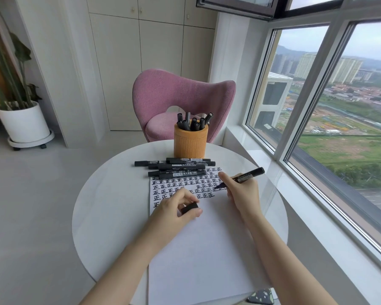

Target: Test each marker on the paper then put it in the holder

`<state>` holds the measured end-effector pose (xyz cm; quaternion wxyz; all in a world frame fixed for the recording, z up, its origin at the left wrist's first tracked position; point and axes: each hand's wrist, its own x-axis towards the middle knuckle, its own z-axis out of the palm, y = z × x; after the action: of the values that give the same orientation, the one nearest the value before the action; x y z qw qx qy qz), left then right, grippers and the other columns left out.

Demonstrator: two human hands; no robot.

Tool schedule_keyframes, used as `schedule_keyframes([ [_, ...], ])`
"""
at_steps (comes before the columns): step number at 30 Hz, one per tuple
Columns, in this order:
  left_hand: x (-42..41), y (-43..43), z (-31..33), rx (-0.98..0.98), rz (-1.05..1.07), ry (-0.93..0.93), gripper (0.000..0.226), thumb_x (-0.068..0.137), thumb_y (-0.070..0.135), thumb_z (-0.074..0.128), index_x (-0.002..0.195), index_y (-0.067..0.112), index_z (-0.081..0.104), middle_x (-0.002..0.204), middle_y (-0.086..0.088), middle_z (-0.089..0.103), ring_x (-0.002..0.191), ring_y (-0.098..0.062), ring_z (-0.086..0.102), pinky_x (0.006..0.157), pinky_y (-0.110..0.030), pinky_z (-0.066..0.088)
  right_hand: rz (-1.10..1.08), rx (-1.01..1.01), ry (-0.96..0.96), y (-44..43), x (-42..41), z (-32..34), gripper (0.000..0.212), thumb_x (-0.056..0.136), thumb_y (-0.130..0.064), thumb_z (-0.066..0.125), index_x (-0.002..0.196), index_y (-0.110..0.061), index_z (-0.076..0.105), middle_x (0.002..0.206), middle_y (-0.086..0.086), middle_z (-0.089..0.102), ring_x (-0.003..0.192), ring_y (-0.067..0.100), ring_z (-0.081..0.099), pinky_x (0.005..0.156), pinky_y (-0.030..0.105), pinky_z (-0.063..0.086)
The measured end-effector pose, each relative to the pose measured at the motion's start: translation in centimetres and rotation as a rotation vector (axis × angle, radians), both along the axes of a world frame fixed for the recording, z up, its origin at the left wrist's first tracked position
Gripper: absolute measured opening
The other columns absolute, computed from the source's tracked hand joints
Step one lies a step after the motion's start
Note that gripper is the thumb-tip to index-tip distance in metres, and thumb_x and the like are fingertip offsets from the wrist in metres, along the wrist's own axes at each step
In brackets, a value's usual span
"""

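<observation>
A white sheet of paper lies on the round white table, its top rows filled with black written characters. My right hand grips an uncapped black marker, tip touching the paper at the right end of the written rows. My left hand rests on the paper and holds the marker's black cap. Several capped black markers lie in a pile at the paper's far edge. Behind them stands an orange cylindrical holder with several black markers in it.
A pink chair stands past the table's far edge. A large window and its sill run along the right. A potted plant in a white pot is on the floor at far left. Cabinets line the back wall.
</observation>
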<state>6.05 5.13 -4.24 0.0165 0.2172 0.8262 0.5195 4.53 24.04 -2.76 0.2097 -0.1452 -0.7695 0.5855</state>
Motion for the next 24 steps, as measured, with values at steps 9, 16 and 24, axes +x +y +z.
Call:
schedule_keyframes([
  [9, 0.1, 0.0, 0.1, -0.016, -0.011, -0.029, 0.013, 0.083, 0.027, 0.068, 0.090, 0.027, 0.057, 0.079, 0.012, 0.072, 0.051, 0.005, 0.048, 0.056, -0.009, 0.034, -0.083, 0.069, 0.027, 0.0, -0.4, -1.0, 0.038, 0.085, -0.013, 0.061, 0.048, -0.006, 0.055, 0.049, -0.006, 0.036, 0.043, 0.006, 0.029, 0.044, 0.020, 0.023],
  [16, 0.3, 0.0, 0.2, -0.002, -0.012, -0.041, 0.012, 0.085, 0.026, 0.067, 0.092, 0.023, 0.057, 0.076, 0.010, 0.072, 0.050, 0.008, 0.049, 0.056, -0.007, 0.033, -0.057, 0.068, 0.012, -0.1, -0.3, -1.0, 0.037, 0.086, -0.015, 0.061, 0.055, 0.003, 0.056, 0.055, -0.002, 0.039, 0.047, 0.006, 0.029, 0.046, 0.021, 0.023],
  [24, 0.2, -0.1, 0.2, -0.022, -0.003, -0.045, 0.012, 0.085, 0.029, 0.066, 0.092, 0.026, 0.057, 0.076, 0.013, 0.072, 0.052, 0.008, 0.049, 0.057, -0.009, 0.034, -0.052, 0.132, -0.005, -0.3, -0.6, -1.3, 0.024, 0.085, -0.017, 0.062, 0.066, -0.012, 0.049, 0.061, 0.006, 0.036, 0.056, 0.011, 0.028, 0.047, 0.025, 0.019],
])
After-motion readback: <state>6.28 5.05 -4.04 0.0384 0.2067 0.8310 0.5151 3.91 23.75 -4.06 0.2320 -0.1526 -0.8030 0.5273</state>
